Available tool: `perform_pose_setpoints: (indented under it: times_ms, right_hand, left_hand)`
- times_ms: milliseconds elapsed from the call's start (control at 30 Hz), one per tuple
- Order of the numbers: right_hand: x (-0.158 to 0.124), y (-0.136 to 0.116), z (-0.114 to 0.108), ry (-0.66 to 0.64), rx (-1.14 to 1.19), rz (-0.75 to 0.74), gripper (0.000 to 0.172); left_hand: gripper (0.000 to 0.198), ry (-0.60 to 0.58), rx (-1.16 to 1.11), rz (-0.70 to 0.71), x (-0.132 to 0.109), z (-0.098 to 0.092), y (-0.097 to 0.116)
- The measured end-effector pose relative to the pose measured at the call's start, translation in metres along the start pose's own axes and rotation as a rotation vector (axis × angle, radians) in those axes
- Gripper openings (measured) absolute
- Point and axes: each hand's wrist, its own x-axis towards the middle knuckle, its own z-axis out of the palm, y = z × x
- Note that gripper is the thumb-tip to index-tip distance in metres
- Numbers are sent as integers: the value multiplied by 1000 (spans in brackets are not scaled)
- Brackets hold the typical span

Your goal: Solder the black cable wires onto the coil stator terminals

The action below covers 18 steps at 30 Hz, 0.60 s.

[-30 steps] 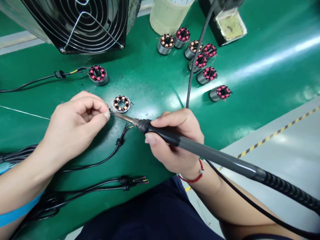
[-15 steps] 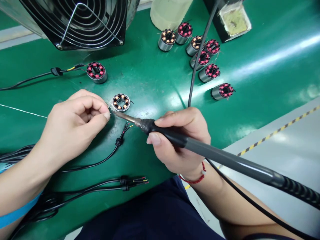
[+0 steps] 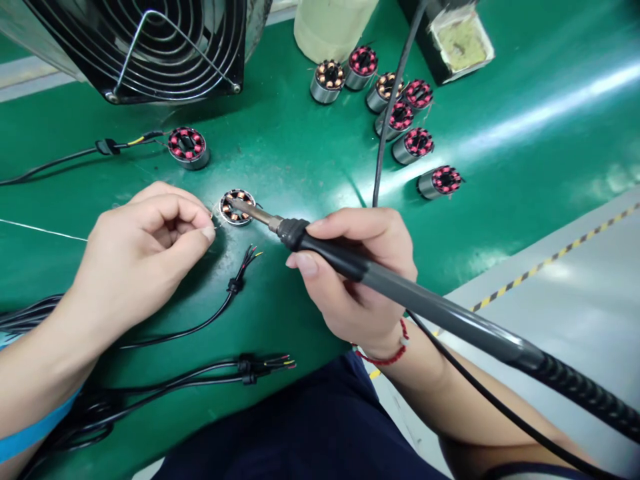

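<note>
My right hand [image 3: 357, 273] grips a grey soldering iron [image 3: 400, 293] like a pen; its metal tip rests over a small round stator with copper coils [image 3: 237, 207] on the green mat. My left hand [image 3: 145, 257] is pinched closed just left of that stator, thumb against forefinger, on a thin solder wire [image 3: 40, 230] that runs off to the left. A black cable with bared coloured leads [image 3: 235, 283] lies just below the stator.
A black fan with a wire guard [image 3: 150, 47] stands at the back left. Another stator with a cable attached [image 3: 187, 147] lies behind my left hand. Several stators with red coils [image 3: 407, 127] cluster at the back right near a pale container [image 3: 333, 27]. More cables [image 3: 260, 365] lie at the table's front edge.
The soldering iron's tip has lifted from the stator's near left edge and now lies over its top. My left hand has barely moved.
</note>
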Motion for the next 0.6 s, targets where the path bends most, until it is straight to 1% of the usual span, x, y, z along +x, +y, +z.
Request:
perform_pose_setpoints:
  times_ms: [100,167,267,333,400,467,600]
  right_hand:
    - [11,-2,-4,-93,-74,-59,20]
    - [20,-4,-6,-171,-52,-59,24]
    - [33,-6,-5,-320,-17,33,27]
    - [41,-6,-1,-435,-87,91,29]
    - [47,-5,8,-513,-174,101,33]
    - [49,0,18,-532,-235,95,36]
    - [44,14,33,-497,-257,33,37]
  left_hand:
    - [13,-8,1,-12,0,-1,0]
    - [14,-8,6,-16,0,-2,0]
    - [16,-14,27,-3,1,-3,-2]
    - [15,-24,31,9,1,-3,-2]
    - [15,-25,28,14,2,-3,-2]
    - [14,-33,27,4,2,-3,-2]
    - [15,-36,13,19,3,-2,-2]
